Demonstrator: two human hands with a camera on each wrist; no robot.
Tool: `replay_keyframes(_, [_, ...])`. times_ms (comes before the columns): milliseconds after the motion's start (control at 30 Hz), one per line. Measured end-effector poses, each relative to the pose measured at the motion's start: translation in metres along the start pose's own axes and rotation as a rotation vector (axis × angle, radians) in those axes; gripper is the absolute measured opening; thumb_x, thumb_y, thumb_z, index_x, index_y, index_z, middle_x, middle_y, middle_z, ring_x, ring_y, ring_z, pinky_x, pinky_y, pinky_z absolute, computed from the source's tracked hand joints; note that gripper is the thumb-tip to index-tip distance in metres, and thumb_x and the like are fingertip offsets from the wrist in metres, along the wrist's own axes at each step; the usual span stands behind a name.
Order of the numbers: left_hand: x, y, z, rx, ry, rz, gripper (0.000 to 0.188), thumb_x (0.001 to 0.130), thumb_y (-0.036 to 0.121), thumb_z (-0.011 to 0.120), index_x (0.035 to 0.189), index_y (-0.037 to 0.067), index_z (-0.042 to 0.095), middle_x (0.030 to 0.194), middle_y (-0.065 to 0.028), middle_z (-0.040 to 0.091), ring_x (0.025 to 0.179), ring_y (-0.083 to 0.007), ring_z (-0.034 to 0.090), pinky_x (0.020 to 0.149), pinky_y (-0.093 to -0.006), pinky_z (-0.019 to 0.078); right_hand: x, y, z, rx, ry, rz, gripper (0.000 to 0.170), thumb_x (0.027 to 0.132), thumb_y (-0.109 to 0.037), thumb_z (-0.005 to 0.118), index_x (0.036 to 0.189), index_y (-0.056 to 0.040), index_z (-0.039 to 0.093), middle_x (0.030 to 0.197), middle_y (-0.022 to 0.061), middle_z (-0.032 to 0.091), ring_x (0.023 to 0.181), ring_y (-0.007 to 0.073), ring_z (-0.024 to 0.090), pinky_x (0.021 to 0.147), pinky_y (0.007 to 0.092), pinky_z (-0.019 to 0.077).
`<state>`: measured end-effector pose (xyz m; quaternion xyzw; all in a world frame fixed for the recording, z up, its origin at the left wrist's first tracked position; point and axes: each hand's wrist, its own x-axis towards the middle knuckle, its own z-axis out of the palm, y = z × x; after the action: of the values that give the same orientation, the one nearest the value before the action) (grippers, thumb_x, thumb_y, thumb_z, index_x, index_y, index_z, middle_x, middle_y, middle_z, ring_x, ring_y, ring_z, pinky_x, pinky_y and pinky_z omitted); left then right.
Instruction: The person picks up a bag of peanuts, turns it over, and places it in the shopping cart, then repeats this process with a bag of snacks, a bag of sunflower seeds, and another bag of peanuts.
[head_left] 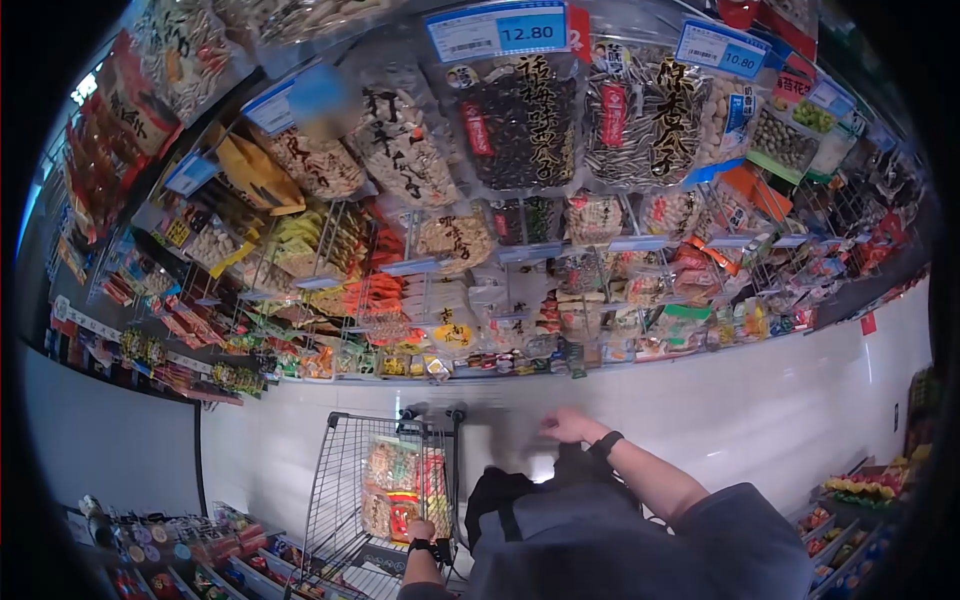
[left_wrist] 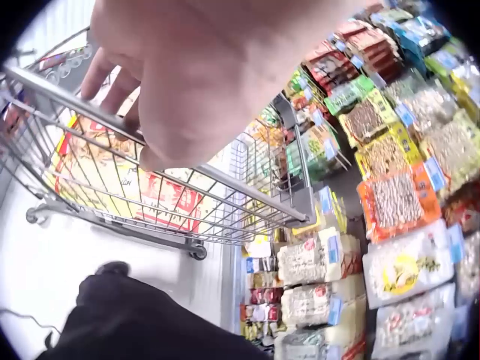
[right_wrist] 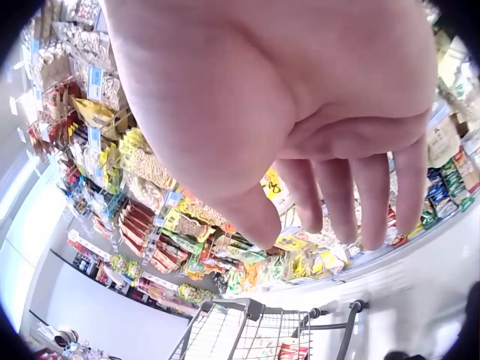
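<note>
My left hand (head_left: pixel 423 530) grips the rail of a wire shopping cart (head_left: pixel 326 492), its fingers bent over the metal bar in the left wrist view, where the hand (left_wrist: pixel 202 82) covers part of the rail (left_wrist: pixel 251 199). Inside the cart lie bagged snacks (head_left: pixel 390 465), some in red and yellow wrapping; the same packs (left_wrist: pixel 169 199) show through the wires. Off to the cart's right, my right hand (head_left: pixel 570 425) hangs in front of my body with nothing in it. Its fingers (right_wrist: pixel 339 199) are loosely extended in the right wrist view, the thumb apart from them.
Ahead stand long shelves of bagged seeds and nuts (head_left: pixel 520 120) with blue price tags (head_left: pixel 500 33). A pale tiled floor (head_left: pixel 760 400) runs between cart and shelves. Low bins of packaged goods (head_left: pixel 850 530) flank the aisle at right, and more goods (head_left: pixel 190 550) stand at left.
</note>
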<state>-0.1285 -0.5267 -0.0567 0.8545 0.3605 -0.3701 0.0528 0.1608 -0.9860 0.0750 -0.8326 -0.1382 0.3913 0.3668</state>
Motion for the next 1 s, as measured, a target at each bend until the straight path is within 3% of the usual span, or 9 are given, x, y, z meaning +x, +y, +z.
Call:
replay_keyframes(200, [0.009,0.013,-0.051,0.110,-0.064,0.163,0.042,0.087,0.040,0.054,0.105,0.005,0.071,0.105,-0.0210,0.069,0.104,-0.0348,0.065,0.088,-0.0425,0.0526,-0.008,-0.009,-0.027,0.337,0.011,0.062,0.044,0.089,-0.032,0.064,0.120,-0.0003,0.062,0.114,0.0153,0.067,0.106,0.0261,0.064,0.093,0.0341,0.0489])
replay_keyframes(267, [0.024,0.032,-0.082,-0.080,-0.119,0.452,0.043,0.085,0.043,0.062,0.107,0.007,0.070,0.103,-0.0197,0.069,0.100,-0.0346,0.066,0.087,-0.0418,0.0528,-0.009,-0.019,-0.042,0.385,0.191,-0.033,0.042,0.090,-0.030,0.063,0.119,0.0000,0.062,0.111,0.0141,0.068,0.105,0.0247,0.065,0.092,0.0334,0.0492])
replay_keyframes(400, [0.010,0.176,-0.199,-0.445,0.038,0.798,0.039,0.090,0.034,0.063,0.119,0.007,0.064,0.099,-0.0193,0.070,0.095,-0.0322,0.068,0.082,-0.0395,0.0532,0.010,-0.046,-0.099,0.733,0.476,-0.210,0.026,0.091,-0.009,0.062,0.116,0.0000,0.064,0.116,0.0093,0.066,0.105,0.0148,0.061,0.091,0.0286,0.0490])
replay_keyframes(467, [-0.026,0.257,-0.271,-0.648,0.068,1.012,0.030,0.090,0.019,0.065,0.116,0.005,0.065,0.097,-0.0174,0.070,0.093,-0.0266,0.069,0.079,-0.0345,0.0528,0.029,-0.060,-0.139,0.567,0.758,-0.200,0.022,0.091,-0.007,0.063,0.112,0.0002,0.065,0.116,0.0094,0.064,0.103,0.0152,0.062,0.090,0.0287,0.0491])
replay_keyframes(533, [-0.028,0.323,-0.311,-0.891,-0.029,1.129,0.036,0.093,0.017,0.063,0.127,0.006,0.058,0.113,-0.0118,0.067,0.103,-0.0224,0.065,0.083,-0.0319,0.0512,0.041,-0.068,-0.168,0.559,0.859,-0.206,0.040,0.089,-0.009,0.065,0.128,-0.0010,0.054,0.123,0.0115,0.061,0.109,0.0175,0.060,0.093,0.0284,0.0477])
replay_keyframes(667, [-0.067,0.426,-0.391,-1.031,0.166,1.332,0.048,0.094,0.020,0.062,0.136,0.000,0.049,0.132,-0.0159,0.056,0.119,-0.0249,0.057,0.088,-0.0328,0.0501,0.076,-0.091,-0.240,0.425,1.035,-0.175,0.065,0.087,-0.006,0.064,0.144,-0.0027,0.033,0.137,0.0163,0.051,0.123,0.0220,0.051,0.099,0.0293,0.0433])
replay_keyframes(800, [-0.091,0.476,-0.433,-1.137,0.196,1.405,0.057,0.092,0.022,0.065,0.141,0.001,0.044,0.139,-0.0179,0.050,0.126,-0.0266,0.051,0.091,-0.0352,0.0489,0.095,-0.098,-0.256,0.332,1.091,-0.177,0.068,0.086,-0.004,0.063,0.146,-0.0020,0.029,0.140,0.0179,0.046,0.126,0.0229,0.047,0.100,0.0299,0.0417])
replay_keyframes(867, [-0.082,0.498,-0.435,-1.124,0.180,1.329,0.067,0.090,0.022,0.068,0.145,0.003,0.036,0.144,-0.0173,0.045,0.130,-0.0262,0.047,0.098,-0.0348,0.0436,0.103,-0.095,-0.257,0.588,0.947,-0.269,0.071,0.086,-0.005,0.064,0.147,-0.0015,0.027,0.133,0.0165,0.050,0.122,0.0211,0.049,0.097,0.0283,0.0431])
replay_keyframes(1000, [-0.056,0.523,-0.427,-1.076,0.241,1.456,0.071,0.087,0.018,0.069,0.147,0.002,0.034,0.144,-0.0154,0.045,0.131,-0.0244,0.045,0.103,-0.0333,0.0378,0.082,-0.116,-0.254,0.491,0.904,-0.149,0.055,0.086,-0.008,0.066,0.135,-0.0039,0.044,0.101,0.0033,0.058,0.091,0.0146,0.057,0.079,0.0267,0.0473])
